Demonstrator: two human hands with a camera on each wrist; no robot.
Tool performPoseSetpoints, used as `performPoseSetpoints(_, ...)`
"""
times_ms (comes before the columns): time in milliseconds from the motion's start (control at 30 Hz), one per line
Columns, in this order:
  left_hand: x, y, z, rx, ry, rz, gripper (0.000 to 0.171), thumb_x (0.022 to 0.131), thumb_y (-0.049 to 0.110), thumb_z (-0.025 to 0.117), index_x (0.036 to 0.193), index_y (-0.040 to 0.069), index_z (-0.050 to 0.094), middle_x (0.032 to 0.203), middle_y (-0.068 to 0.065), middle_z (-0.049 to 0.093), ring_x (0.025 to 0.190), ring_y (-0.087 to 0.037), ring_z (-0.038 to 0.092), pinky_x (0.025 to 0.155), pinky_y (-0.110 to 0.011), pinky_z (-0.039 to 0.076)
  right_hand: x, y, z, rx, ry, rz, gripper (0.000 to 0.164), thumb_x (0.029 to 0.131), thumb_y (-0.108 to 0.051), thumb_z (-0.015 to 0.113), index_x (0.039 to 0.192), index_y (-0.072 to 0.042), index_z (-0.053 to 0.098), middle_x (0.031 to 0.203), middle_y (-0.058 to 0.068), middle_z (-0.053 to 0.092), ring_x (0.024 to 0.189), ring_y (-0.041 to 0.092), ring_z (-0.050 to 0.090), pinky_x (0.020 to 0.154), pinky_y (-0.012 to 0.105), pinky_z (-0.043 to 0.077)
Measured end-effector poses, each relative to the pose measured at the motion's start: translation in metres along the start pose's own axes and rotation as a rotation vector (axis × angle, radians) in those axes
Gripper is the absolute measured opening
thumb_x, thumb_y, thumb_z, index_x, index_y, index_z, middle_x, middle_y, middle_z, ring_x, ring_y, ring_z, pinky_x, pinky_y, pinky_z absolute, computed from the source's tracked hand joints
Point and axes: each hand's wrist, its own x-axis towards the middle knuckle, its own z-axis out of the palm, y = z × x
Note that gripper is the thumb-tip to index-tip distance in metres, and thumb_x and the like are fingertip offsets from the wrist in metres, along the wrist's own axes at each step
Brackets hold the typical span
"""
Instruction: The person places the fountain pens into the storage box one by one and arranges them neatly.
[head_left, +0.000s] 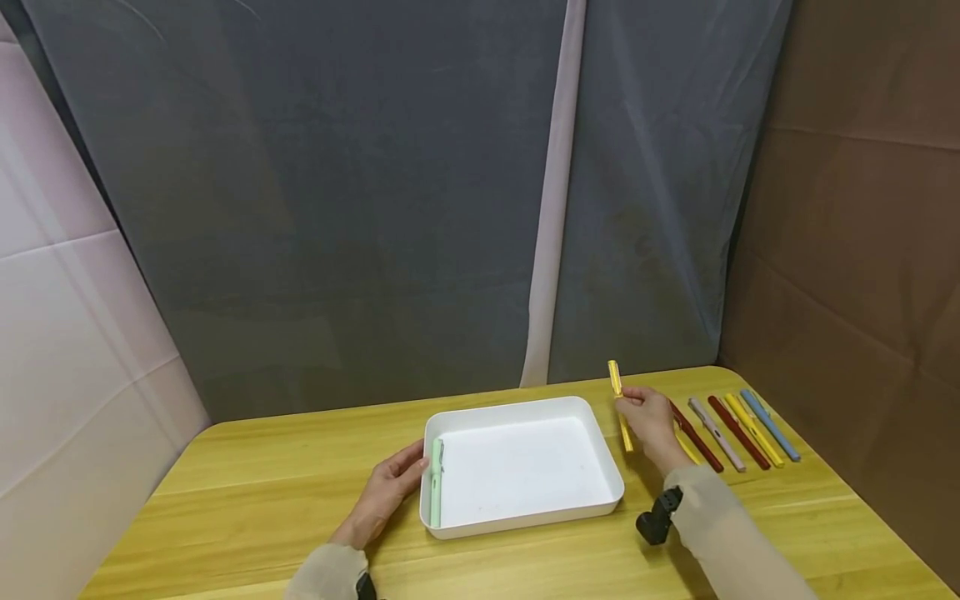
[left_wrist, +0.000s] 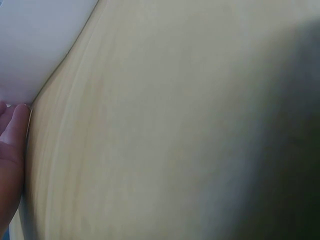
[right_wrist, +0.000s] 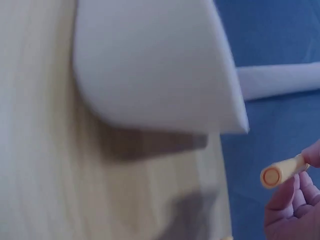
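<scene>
A white rectangular tray [head_left: 517,527] stands on the table, with a light green pen [head_left: 436,492] lying along its left wall. My left hand [head_left: 386,492] holds the tray's left side, thumb at the rim; in the left wrist view its fingertips [left_wrist: 19,117] meet the outer wall. Just right of the tray, my right hand [head_left: 651,421] pinches a yellow pen [head_left: 615,379] near its middle, raised over the table. The right wrist view shows that pen's round end [right_wrist: 271,176] pointing toward the camera, beside the tray's corner.
To the right, several pens lie in a slanted row: dark red [head_left: 696,435], grey [head_left: 716,433], another dark red [head_left: 738,432], yellow [head_left: 753,429] and blue [head_left: 771,425]. One more yellow pen [head_left: 693,450] is partly behind my right wrist. A grey curtain [head_left: 375,208] hangs behind the table.
</scene>
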Motion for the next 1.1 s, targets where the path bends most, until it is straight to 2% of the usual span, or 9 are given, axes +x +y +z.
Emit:
performPoseSetpoints(200, 0.000, 0.000, 0.001, 0.003, 0.013, -0.003, 0.054, 0.100, 0.018, 0.056, 0.147, -0.001, 0.039, 0.153, -0.022, 0.041, 0.139, -0.034, 0.043, 0.110, -0.039, 0.046, -0.004, -0.014, 0.008, 0.113, -0.039, -0.005, 0.034, 0.092, -0.008, 0.059, 0.121, 0.011, 0.060, 0.110, 0.026, 0.065, 0.073, 0.008, 0.055, 0.063, 0.016, 0.049)
performPoseSetpoints(500, 0.001, -0.001, 0.002, -0.017, 0.013, 0.008, 0.052, 0.100, 0.016, 0.056, 0.146, -0.002, 0.041, 0.152, -0.023, 0.042, 0.138, -0.034, 0.044, 0.109, -0.038, 0.047, -0.009, -0.026, 0.020, 0.193, -0.084, 0.026, 0.036, 0.092, -0.008, 0.058, 0.124, 0.009, 0.058, 0.111, 0.024, 0.067, 0.076, 0.010, 0.058, 0.075, 0.025, 0.056)
performPoseSetpoints(700, 0.001, -0.001, 0.001, -0.010, 0.011, 0.011, 0.053, 0.100, 0.018, 0.056, 0.146, -0.003, 0.040, 0.152, -0.023, 0.041, 0.138, -0.034, 0.043, 0.110, -0.039, 0.046, -0.013, -0.028, 0.028, 0.226, -0.090, 0.028, 0.035, 0.092, -0.007, 0.059, 0.124, 0.006, 0.056, 0.105, 0.022, 0.069, 0.073, 0.010, 0.058, 0.067, 0.018, 0.052)
performPoseSetpoints(933, 0.001, -0.001, 0.001, -0.010, 0.011, 0.012, 0.054, 0.100, 0.018, 0.056, 0.147, -0.003, 0.040, 0.152, -0.023, 0.041, 0.138, -0.034, 0.044, 0.108, -0.037, 0.048, -0.019, -0.031, 0.036, 0.299, -0.124, 0.041, 0.033, 0.092, -0.003, 0.060, 0.123, 0.004, 0.054, 0.086, 0.005, 0.070, 0.068, 0.007, 0.058, 0.063, 0.018, 0.052)
performPoseSetpoints(1100, 0.001, -0.001, 0.000, -0.013, 0.014, 0.013, 0.053, 0.100, 0.018, 0.056, 0.146, -0.003, 0.040, 0.152, -0.023, 0.041, 0.137, -0.033, 0.045, 0.105, -0.033, 0.050, -0.024, -0.033, 0.046, 0.310, -0.160, 0.041, 0.033, 0.090, -0.001, 0.059, 0.123, 0.005, 0.053, 0.082, 0.003, 0.068, 0.066, 0.008, 0.056, 0.060, 0.018, 0.050)
